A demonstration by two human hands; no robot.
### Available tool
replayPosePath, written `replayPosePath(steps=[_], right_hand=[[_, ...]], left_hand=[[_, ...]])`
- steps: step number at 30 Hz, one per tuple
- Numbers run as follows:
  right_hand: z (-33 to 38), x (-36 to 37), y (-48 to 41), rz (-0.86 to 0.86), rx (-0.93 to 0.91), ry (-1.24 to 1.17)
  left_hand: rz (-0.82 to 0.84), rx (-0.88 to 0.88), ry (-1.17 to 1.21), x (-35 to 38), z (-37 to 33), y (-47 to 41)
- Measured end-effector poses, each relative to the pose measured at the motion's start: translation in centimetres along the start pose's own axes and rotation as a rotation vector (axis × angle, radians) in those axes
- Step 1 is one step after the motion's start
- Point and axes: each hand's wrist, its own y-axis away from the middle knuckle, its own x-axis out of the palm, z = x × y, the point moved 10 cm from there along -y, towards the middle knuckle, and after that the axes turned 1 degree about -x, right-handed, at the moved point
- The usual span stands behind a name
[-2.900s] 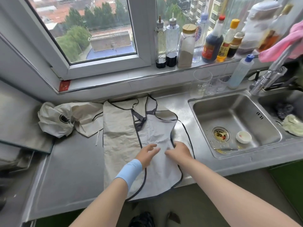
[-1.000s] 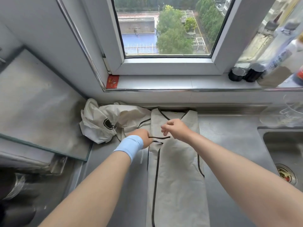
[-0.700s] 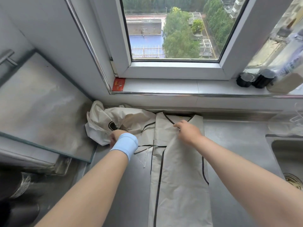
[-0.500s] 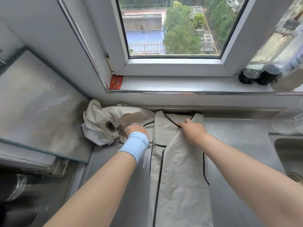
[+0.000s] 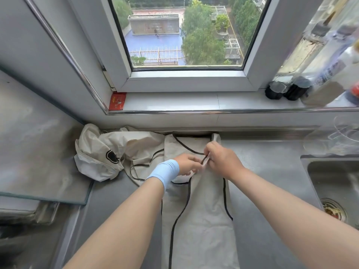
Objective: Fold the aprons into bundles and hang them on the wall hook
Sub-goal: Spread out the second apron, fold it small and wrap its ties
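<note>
A beige apron point(image 5: 202, 220) with black trim lies folded into a long narrow strip on the steel counter point(image 5: 272, 191), running from the wall toward me. My left hand point(image 5: 187, 165), with a blue wristband, and my right hand point(image 5: 221, 160) meet over the strip's upper part, both pinching its cloth and black strap. A second beige apron point(image 5: 108, 150) lies crumpled to the left against the wall. No wall hook is in view.
A steel sink point(image 5: 334, 191) with a drain sits at the right edge. Bottles point(image 5: 310, 74) stand on the right of the window sill, a clear glass point(image 5: 334, 136) below them. A raised grey panel point(image 5: 38, 152) fills the left side.
My left hand has left the crumpled apron and come right onto the folded strip. My right hand has drawn back from the top edge, and both now pinch the cloth together.
</note>
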Motion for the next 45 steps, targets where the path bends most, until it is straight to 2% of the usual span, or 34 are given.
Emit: replayPosePath(steps=[3, 5, 7, 8, 10, 12, 15, 18, 21, 23, 26, 28, 30, 34, 38, 42, 45], right_hand=[[0.5, 0.3, -0.2, -0.009, 0.005, -0.074], [1.4, 0.0, -0.5, -0.066, -0.006, -0.094], [1.9, -0.3, -0.6, -0.135, 0.036, -0.101], [2.1, -0.4, -0.5, -0.157, 0.072, -0.099], [2.3, 0.1, 0.2, -0.159, 0.132, -0.078], [2.3, 1.7, 1.0, -0.057, 0.182, -0.050], [1.9, 5.0, 2.4, 0.170, 0.226, 0.037], [1.9, 6.2, 2.8, 0.249, 0.216, 0.113], [1.9, 7.3, 2.9, 0.388, 0.230, 0.117], [2.2, 6.9, 2.6, 0.369, 0.207, 0.087], [2.1, 5.3, 1.9, 0.238, 0.199, 0.005], [1.3, 5.0, 2.0, 0.212, 0.227, -0.029], [0.4, 5.3, 2.2, 0.224, 0.243, -0.030], [-1.5, 6.1, 2.7, 0.257, 0.243, 0.006], [-1.6, 5.7, 2.1, 0.208, 0.189, 0.071], [-1.0, 5.4, 1.0, 0.135, 0.164, 0.096], [-0.5, 6.6, 0.0, 0.194, 0.161, 0.082]], left_hand=[[0.017, 0.016, -0.083, -1.0, 0.2, 0.8], [-0.020, 0.055, 0.043, -1.7, -0.2, 1.3], [-0.153, 0.041, 0.223, -2.8, 0.2, 1.6], [-0.208, 0.000, 0.266, -3.1, 1.1, 1.8], [-0.191, -0.091, 0.238, -2.6, 2.5, 2.3], [-0.158, -0.157, -0.020, -2.6, 3.7, 3.0], [-0.283, -0.148, -0.474, -5.5, 4.0, 4.1], [-0.392, -0.231, -0.672, -9.1, 5.8, 5.3], [-0.340, -0.384, -0.886, -9.6, 8.1, 6.3], [-0.358, -0.366, -0.951, -8.6, 7.5, 6.1], [-0.537, -0.128, -0.754, -7.5, 3.7, 5.2], [-0.531, -0.012, -0.582, -6.5, 2.1, 3.9], [-0.445, -0.027, -0.593, -5.0, 1.9, 2.4], [-0.373, -0.122, -0.844, -3.9, 3.0, 0.1], [-0.351, -0.130, -0.714, -4.3, 3.9, -1.0], [-0.533, -0.094, -0.603, -7.8, 4.0, 0.2], [-0.537, -0.183, -0.776, -9.5, 5.4, 1.8]])
